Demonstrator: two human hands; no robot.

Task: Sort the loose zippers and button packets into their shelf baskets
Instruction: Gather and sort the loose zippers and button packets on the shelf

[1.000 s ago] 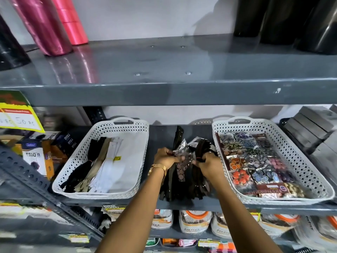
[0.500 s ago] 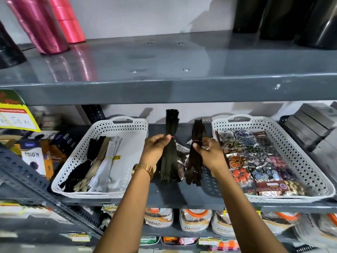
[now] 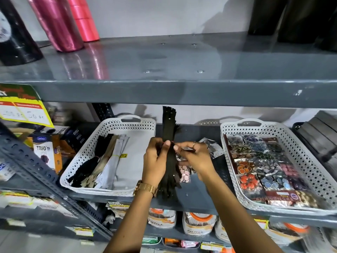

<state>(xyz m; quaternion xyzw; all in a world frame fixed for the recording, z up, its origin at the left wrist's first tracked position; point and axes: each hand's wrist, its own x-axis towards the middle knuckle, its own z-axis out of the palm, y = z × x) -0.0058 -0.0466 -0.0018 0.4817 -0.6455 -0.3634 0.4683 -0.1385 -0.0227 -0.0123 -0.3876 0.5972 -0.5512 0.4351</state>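
While both hands meet above the grey metal shelf [image 3: 197,196], a bundle of long black zippers [image 3: 168,157] stands nearly upright between them, its long axis running top to bottom, the upper end pointing up toward the shelf above and the lower ends fanning out just over the shelf surface. The left hand [image 3: 155,161], with a gold wristwatch [image 3: 145,188] on its wrist, has its grip closed around the middle of the bundle, thumb pressed on the front. The right hand [image 3: 194,156], wearing a ring, pinches at the bundle's edge with thumb and forefinger; a small dark thing lies under its fingers, too unclear to name. Behind and just right of the hands, loose clear packets of buttons [image 3: 184,174] lie on the shelf, one showing pink buttons. To the left sits a white perforated plastic basket [image 3: 116,125] holding black, beige and white zippers laid lengthwise along its left side. To the right sits a matching white basket [image 3: 310,161] packed with packets of coloured buttons. On the upper grey shelf [image 3: 164,84] stand pink ribbon rolls [image 3: 58,24] at left and dark rolls [image 3: 291,15] at right. A yellow price sign [image 3: 23,112] hangs at far left above orange-and-black boxes [image 3: 47,152]. Below, jars with orange lids [image 3: 198,223] line a lower shelf.
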